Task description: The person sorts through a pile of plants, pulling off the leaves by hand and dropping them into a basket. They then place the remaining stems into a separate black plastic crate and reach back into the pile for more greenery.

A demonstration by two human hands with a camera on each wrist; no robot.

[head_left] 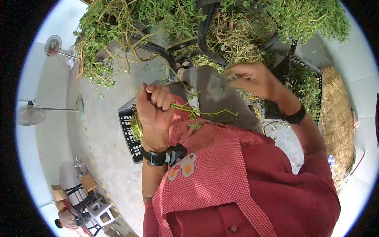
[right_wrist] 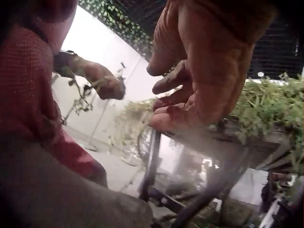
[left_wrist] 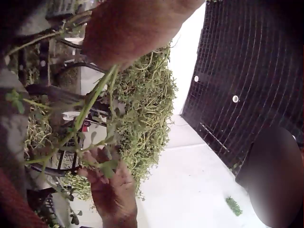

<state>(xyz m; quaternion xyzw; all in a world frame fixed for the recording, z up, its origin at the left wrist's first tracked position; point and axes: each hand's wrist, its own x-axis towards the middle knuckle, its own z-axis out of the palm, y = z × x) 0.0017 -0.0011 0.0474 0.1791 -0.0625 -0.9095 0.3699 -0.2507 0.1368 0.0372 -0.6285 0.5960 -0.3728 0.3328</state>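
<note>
Green leafy stems [head_left: 209, 113] stick out of the left hand [head_left: 155, 108], whose fingers curl round them above the apron. In the left wrist view the stems [left_wrist: 88, 110] run down from the left hand [left_wrist: 137, 31]. The right hand [head_left: 256, 81], slightly blurred, is held over the grey-covered lap, apart from the stems. Its fingers [right_wrist: 173, 92] are loosely bent with nothing visible between them in the right wrist view, where the left hand [right_wrist: 105, 83] shows further back with the sprigs.
Heaped greens [head_left: 106, 35] lie on a dark-framed table at the top, with more stems [head_left: 237, 37] behind its legs. A black crate [head_left: 127, 130] stands on the floor at the left, another crate [head_left: 319, 81] at the right beside a straw bundle [head_left: 337, 126]. Fans and a seated person are further left.
</note>
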